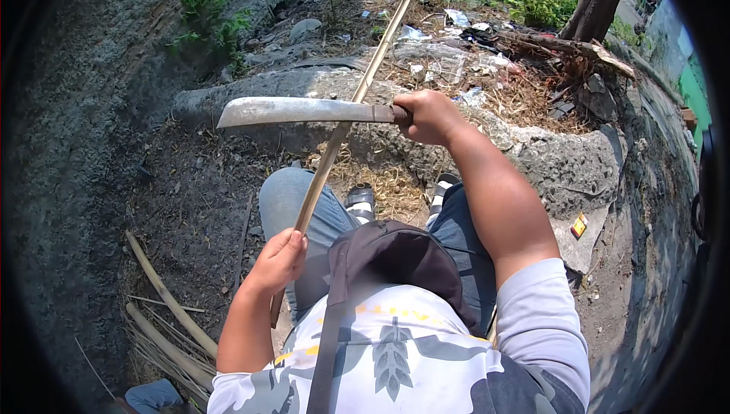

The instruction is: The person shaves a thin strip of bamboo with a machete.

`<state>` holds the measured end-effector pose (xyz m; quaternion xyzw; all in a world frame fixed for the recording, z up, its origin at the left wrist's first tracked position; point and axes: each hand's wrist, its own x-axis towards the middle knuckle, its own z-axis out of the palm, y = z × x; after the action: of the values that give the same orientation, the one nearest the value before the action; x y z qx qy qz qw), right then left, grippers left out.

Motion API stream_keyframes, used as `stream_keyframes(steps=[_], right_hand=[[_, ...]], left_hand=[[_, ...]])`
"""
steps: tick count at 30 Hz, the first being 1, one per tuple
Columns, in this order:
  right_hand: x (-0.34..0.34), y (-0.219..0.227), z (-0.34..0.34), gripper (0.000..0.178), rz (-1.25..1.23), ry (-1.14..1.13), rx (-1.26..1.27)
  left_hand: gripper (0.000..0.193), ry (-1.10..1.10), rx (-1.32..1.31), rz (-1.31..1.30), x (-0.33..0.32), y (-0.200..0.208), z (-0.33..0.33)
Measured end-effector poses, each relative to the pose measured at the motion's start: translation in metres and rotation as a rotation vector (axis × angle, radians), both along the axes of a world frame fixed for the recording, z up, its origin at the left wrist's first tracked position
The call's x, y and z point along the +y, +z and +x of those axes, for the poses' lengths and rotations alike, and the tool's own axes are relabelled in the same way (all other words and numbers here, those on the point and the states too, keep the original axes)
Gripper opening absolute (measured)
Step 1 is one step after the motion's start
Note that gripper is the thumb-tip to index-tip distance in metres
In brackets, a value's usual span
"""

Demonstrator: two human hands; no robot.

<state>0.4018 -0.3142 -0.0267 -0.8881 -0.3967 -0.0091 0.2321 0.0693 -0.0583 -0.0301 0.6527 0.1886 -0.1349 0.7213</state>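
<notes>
My right hand [430, 117] is wrapped round the handle of a machete [296, 110]. Its broad, worn blade points left and lies across a long, pale split stalk [328, 157]; I cannot tell whether the edge bites into it. The lower part of that stalk is gripped in my left hand [280, 262], beside my left knee. From there it slants up and away to the right, with its far end above the rubble. A short length of it pokes out below my left fist.
Cut stalks [171, 296] and thin strips lie on the ground at lower left. Ahead runs a low concrete ledge [563, 159], with yellow shavings [384, 186] before it. A rough wall [84, 148] rises on the left. A small yellow-red box [579, 225] lies at right, near a tree trunk [601, 0].
</notes>
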Motion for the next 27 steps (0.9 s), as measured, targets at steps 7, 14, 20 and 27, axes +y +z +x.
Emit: stream_keyframes(steps=[7,14,20,27], right_hand=[[-0.02,-0.014,0.031,0.03,0.052,-0.245,0.112],[0.0,-0.01,0.005,0.014,0.132,0.038,-0.163],[-0.013,-0.015,0.024,0.011,0.24,-0.012,-0.132],[-0.051,-0.035,0.06,0.022,0.427,-0.403,0.273]], left_hand=[[0.039,-0.047,0.009,0.0,0.007,0.009,-0.015],[0.038,0.022,0.036,-0.075,0.007,0.0,-0.023],[0.038,-0.072,0.1,-0.201,0.026,0.01,-0.035],[0.039,-0.087,0.167,-0.268,0.032,0.008,-0.066]])
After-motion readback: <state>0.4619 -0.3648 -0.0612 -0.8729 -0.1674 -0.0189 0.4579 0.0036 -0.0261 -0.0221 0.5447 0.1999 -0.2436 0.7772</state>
